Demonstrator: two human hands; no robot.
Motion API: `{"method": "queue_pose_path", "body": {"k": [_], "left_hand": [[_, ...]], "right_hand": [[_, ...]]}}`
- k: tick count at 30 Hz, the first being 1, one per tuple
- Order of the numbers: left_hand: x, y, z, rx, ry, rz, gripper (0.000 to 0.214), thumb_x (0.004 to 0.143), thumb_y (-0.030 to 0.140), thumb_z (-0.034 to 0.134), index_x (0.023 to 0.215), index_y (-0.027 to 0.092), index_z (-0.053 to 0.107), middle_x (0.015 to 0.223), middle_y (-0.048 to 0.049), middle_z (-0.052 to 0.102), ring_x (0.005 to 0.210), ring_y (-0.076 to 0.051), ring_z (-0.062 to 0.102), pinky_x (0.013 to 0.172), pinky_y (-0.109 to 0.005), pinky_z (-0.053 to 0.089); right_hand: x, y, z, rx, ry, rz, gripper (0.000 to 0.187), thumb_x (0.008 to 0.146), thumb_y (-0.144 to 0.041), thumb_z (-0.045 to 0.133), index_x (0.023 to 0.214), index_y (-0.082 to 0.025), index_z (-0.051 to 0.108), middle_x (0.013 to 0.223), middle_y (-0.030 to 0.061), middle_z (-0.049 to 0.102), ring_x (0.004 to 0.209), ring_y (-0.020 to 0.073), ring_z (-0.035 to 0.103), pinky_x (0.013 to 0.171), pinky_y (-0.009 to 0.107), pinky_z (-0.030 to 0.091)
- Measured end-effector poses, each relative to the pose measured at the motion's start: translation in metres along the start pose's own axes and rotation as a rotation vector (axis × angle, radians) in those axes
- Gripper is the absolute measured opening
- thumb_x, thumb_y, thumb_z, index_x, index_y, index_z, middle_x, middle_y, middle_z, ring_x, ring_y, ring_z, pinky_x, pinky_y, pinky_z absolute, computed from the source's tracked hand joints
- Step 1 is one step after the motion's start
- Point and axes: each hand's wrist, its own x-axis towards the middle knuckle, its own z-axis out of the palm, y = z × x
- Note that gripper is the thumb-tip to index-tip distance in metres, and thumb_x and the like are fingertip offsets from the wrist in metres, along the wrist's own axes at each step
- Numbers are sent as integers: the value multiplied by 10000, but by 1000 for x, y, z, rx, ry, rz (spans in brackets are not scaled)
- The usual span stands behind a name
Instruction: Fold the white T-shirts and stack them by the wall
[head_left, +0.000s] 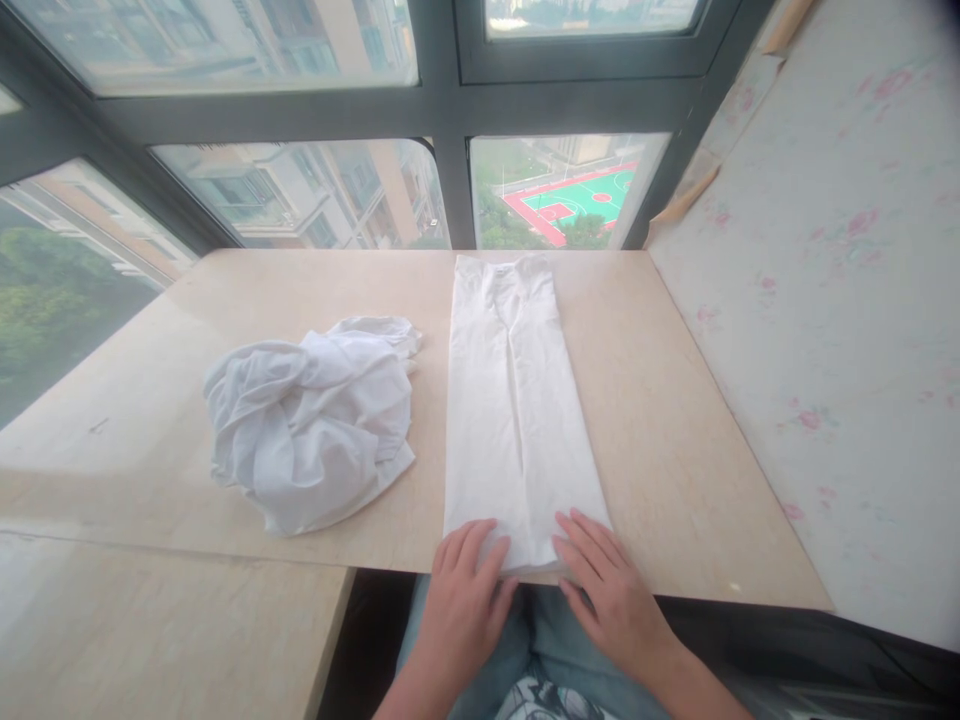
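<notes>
Lying flat beyond hands (459, 598), folded white garment (487, 410); hands loosely spread, touching its near corners.

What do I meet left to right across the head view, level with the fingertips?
Crumpled white cloth → left hand → flat white garment → right hand → floral wall.

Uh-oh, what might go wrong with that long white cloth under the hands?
The folded white cloth ends right by the near edge of the table, so a tug toward the person might drag it over.
The left hand and right hand both touch its near corners; pushing forward could wrinkle it.
The crumpled white cloth lies close by, so a wide leftward sweep might bump it.
</notes>
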Motion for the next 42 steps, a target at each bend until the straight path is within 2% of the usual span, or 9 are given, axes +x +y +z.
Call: {"method": "queue_pose_path", "body": {"k": [5,10,17,21,25,32,37,42], "left_hand": [[-6,-2,2,40,-9,21,357,887,267,624,1242,232,612,1340,-96,575,1206,-288,503,996,-450,420],[-11,0,0,46,-18,36,365,901,189,574,1258,255,613,1326,-79,586,1184,-262,513,997,-426,424],[-19,8,-3,-6,-33,50,362,893,89,515,1198,245,633,1212,-61,629,1077,-229,543,951,-392,436],[-22,4,-1,-11,6,57,356,903,57,481,1171,225,645,1186,-62,644,1071,-216,542,950,-380,427],[-25,-8,2,35,41,60,359,907,67,493,1187,229,649,1215,-67,650,1120,-226,545,971,-393,417],[-26,-26,-8,35,113,159,335,909,27,478,1110,212,674,1127,-44,711,1034,-177,611,970,-341,420],[-23,-27,-14,-25,160,158,303,900,22,509,1070,212,674,1034,-22,733,961,-148,642,951,-324,424],[-28,-23,-22,-66,131,178,315,896,15,483,1059,214,666,999,-17,734,915,-138,648,907,-306,448]], "right_hand": [[-7,-6,6,-74,-23,24,478,916,-222,542,1390,-164,535,1552,99,390,1428,299,362,1077,498,449],[-10,-10,5,-73,-19,40,465,926,-239,540,1385,-168,541,1536,92,417,1408,287,385,1066,470,448],[-23,-18,5,-25,28,81,386,916,-159,530,1294,-189,605,1454,85,514,1337,260,466,1034,439,458],[-27,-13,5,11,53,65,344,923,-134,519,1243,-199,628,1404,79,559,1300,243,498,1020,423,463],[-31,-5,3,4,69,54,341,922,-112,516,1229,-199,636,1370,81,582,1280,239,515,1017,430,464],[-39,12,-2,-12,130,74,349,904,-88,541,1214,-200,655,1216,91,654,1185,219,585,1000,410,487],[-40,17,-11,21,148,26,364,894,-63,545,1204,-211,668,1175,66,681,1164,195,601,998,379,492],[-47,16,-17,71,195,-7,357,878,-5,511,1114,-200,695,1070,53,697,1084,170,628,980,361,498]]}}
